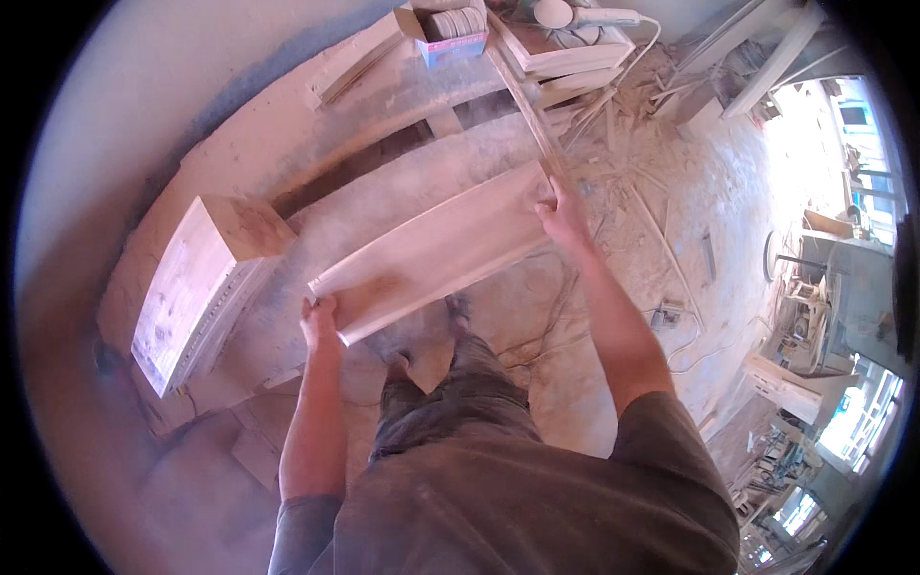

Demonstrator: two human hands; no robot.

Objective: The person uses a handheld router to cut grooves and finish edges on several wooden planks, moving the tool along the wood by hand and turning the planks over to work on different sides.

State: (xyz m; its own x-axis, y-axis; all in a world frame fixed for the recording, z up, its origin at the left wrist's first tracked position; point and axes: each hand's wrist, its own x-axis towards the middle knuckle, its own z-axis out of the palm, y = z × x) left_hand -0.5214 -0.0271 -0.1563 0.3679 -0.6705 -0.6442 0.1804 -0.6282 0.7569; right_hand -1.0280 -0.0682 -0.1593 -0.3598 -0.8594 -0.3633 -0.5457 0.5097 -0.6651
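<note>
A long, pale wooden board with a raised edge lies across in front of me, slanting up to the right. At its near left end my left hand is closed on the corner. My right hand grips the far right end, thumb on top. The board is over the front edge of a dusty workbench; whether it rests there or is held just above I cannot tell. On the bench to the left stands a stack of wooden panels, its top panel pale and knotty.
At the back of the bench sits an open cardboard box of round discs beside wooden strips. A corded power sander lies on a wooden drawer. Scrap wood and shavings litter the floor at right, with a cable.
</note>
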